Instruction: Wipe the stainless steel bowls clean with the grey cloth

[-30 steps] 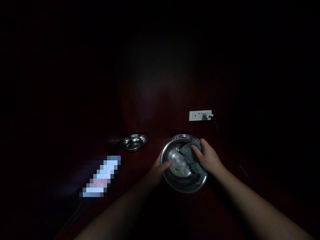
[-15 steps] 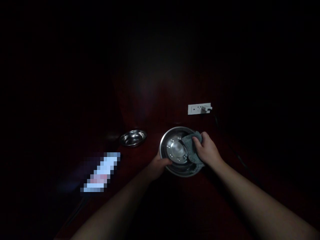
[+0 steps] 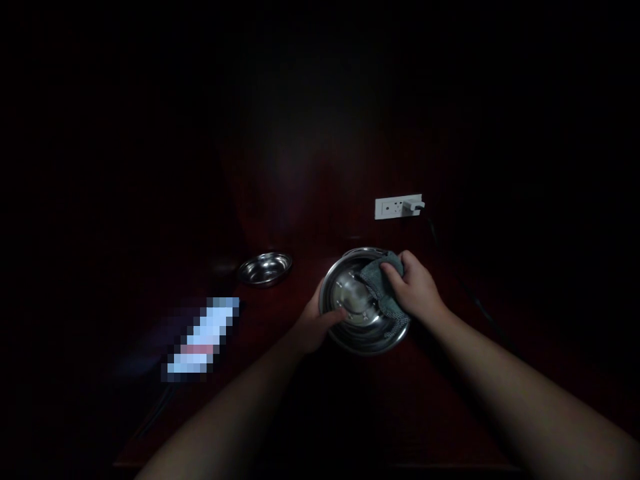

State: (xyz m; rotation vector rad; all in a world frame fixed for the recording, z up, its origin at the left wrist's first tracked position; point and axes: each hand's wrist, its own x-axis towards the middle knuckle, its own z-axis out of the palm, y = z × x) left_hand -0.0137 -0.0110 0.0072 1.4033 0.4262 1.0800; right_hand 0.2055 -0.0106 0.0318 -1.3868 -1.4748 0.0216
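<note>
A shiny steel bowl (image 3: 353, 327) is held above a dark red table, tilted toward me. My left hand (image 3: 313, 325) grips its left rim, thumb lying inside the bowl. My right hand (image 3: 415, 290) is closed on a grey cloth (image 3: 381, 287), pressing it against the bowl's inner right side. Part of the bowl's right rim is hidden under the cloth and hand.
A second, smaller steel bowl (image 3: 265, 267) sits on the table (image 3: 300, 220) to the left. A blurred bright rectangle (image 3: 203, 339) lies at the near left. A white wall socket (image 3: 397, 206) with a plug and dark cable is behind. The surroundings are very dark.
The bowl and both hands have shifted slightly up and away in the picture. The cloth has slid along the bowl's inner right side. The rim seen behind the bowl a second ago no longer shows.
</note>
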